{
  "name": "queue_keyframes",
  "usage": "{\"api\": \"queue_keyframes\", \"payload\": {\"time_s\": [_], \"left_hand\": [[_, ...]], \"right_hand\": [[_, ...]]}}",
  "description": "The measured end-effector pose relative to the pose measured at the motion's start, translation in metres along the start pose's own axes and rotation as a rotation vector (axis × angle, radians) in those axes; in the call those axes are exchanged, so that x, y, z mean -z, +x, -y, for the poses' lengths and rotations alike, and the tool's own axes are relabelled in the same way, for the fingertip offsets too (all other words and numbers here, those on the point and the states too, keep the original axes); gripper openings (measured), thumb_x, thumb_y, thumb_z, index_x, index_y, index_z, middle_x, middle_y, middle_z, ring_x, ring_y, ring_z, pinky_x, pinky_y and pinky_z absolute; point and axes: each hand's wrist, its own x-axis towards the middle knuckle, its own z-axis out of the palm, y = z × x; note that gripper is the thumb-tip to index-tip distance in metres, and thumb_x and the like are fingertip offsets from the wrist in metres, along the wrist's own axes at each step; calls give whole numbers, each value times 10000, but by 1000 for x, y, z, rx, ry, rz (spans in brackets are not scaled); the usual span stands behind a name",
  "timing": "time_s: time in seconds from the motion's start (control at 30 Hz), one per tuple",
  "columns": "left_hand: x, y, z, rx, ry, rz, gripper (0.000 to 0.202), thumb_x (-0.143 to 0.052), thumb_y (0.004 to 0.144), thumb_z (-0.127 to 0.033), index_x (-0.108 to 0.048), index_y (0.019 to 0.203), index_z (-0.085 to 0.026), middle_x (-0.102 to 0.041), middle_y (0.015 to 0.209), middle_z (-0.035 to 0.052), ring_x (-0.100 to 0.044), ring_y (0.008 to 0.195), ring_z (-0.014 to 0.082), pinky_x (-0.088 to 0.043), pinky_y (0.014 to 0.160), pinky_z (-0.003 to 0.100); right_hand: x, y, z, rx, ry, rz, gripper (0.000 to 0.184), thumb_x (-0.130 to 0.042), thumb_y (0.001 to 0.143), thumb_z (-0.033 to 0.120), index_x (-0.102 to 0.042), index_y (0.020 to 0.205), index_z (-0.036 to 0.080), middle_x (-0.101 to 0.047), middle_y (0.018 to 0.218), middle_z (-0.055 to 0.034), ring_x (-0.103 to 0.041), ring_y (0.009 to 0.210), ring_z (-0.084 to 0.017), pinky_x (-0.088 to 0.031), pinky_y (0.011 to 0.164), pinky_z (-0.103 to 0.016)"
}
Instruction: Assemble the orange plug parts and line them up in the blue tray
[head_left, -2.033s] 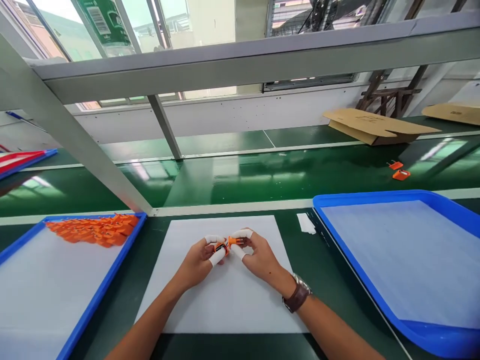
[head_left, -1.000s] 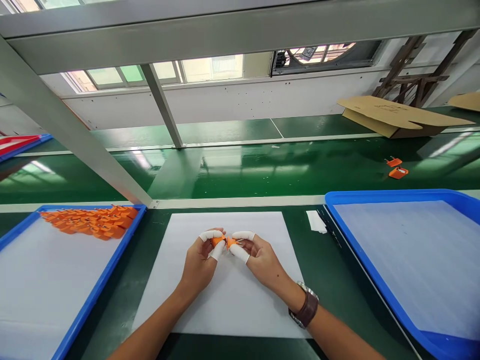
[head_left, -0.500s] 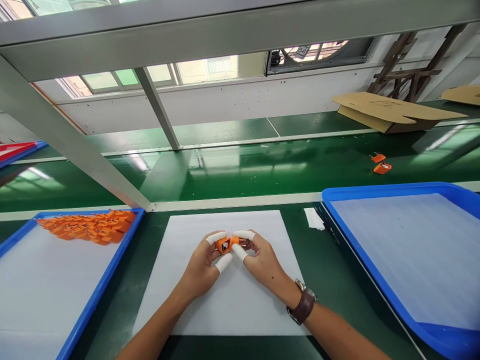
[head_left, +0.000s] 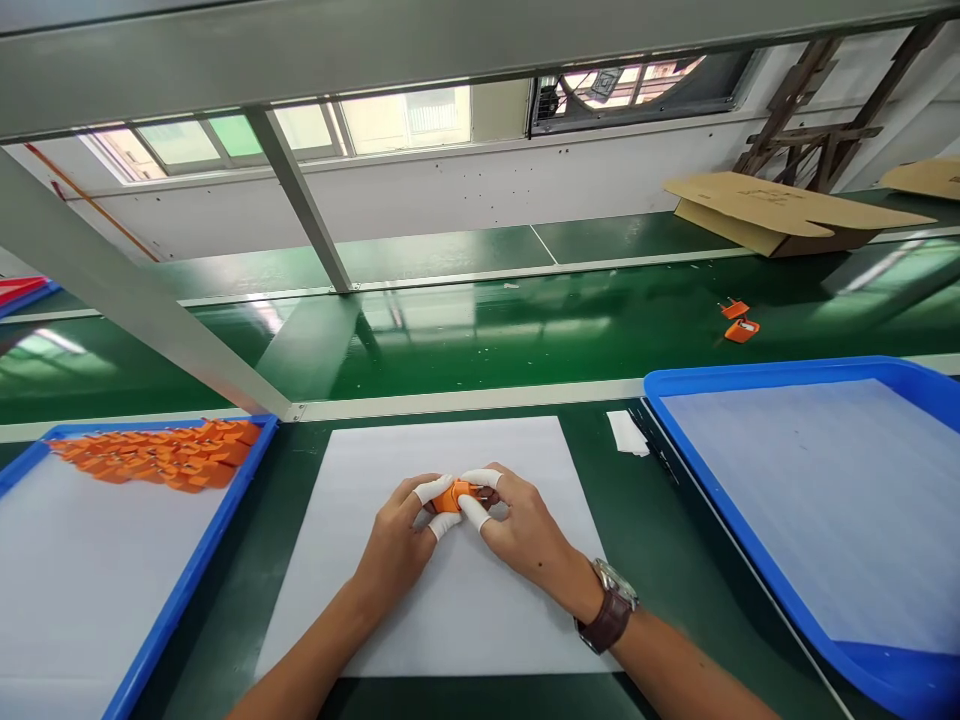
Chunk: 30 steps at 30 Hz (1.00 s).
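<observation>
Both hands pinching one small orange part, centre of frame.
Left hand (head_left: 396,545) and right hand (head_left: 521,530) grip the orange part (head_left: 451,496) between white-capped fingertips (head_left: 434,490), just above the white sheet (head_left: 450,600) on the worktop (head_left: 645,520). Orange pile (head_left: 161,455) sits in the blue tray (head_left: 187,590), left of frame.

counter, near centre: flat sheet (head_left: 450,610). on its far half i see my left hand (head_left: 397,545) and right hand (head_left: 525,535) meeting around one small part (head_left: 452,496). left of the sheet: left tray (head_left: 191,575), with a pile of parts (head_left: 157,455) in its far corner. right of the sheet: right tray (head_left: 787,370). a paper slip (head_left: 626,433) lies between the two. behind all three: belt (head_left: 487,340), with two loose parts (head_left: 739,322) at its far right. behind the belt: carton (head_left: 780,215).
</observation>
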Motion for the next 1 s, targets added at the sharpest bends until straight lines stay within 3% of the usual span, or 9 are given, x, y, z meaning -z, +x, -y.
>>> {"api": "queue_keyframes", "payload": {"time_s": [0.23,0.47,0.63,0.83,0.93,1.0], "left_hand": [[-5,-1,0,-1,33,-36,336,-655,881,-217,-640,1201,-320,-672,1187,47,-677,1057,239,-616,823,382],[-8,1,-2,-95,55,-68,386,-646,885,-169,-617,1229,-340,-681,1161,33,-670,1027,223,-595,828,376],[-7,3,-3,-125,44,-44,357,-641,892,-172,-620,1211,-331,-676,1154,38,-657,1035,225,-581,838,388],[-7,2,0,-88,15,-7,295,-659,887,-219,-630,1166,-310,-673,1145,47,-658,1038,228,-572,857,397],[-6,2,2,7,-39,9,316,-691,864,-244,-617,1166,-298,-672,1174,48,-662,1056,233,-570,887,409],[-5,1,3,104,-115,37,369,-697,858,-259,-593,1211,-287,-661,1224,57,-662,1090,237,-559,941,428]], "right_hand": [[2,2,-2,-105,1,36,183,-576,885,187,-665,1036,240,-644,911,-31,-606,721,-163,-519,623,-302],[0,4,-6,-161,59,64,157,-575,878,190,-662,1002,230,-645,912,-27,-601,709,-154,-501,614,-293],[6,10,-10,-212,180,158,141,-604,866,212,-674,989,222,-677,906,-24,-626,745,-165,-511,640,-298],[14,18,-10,-234,320,246,161,-660,837,248,-698,986,199,-717,948,-35,-660,804,-182,-540,706,-314],[15,21,-11,-257,342,241,183,-693,845,349,-711,940,193,-719,871,-34,-663,757,-183,-543,688,-313],[16,24,-13,-301,422,236,302,-638,891,460,-712,881,168,-699,760,-37,-660,677,-178,-544,646,-310]]}}
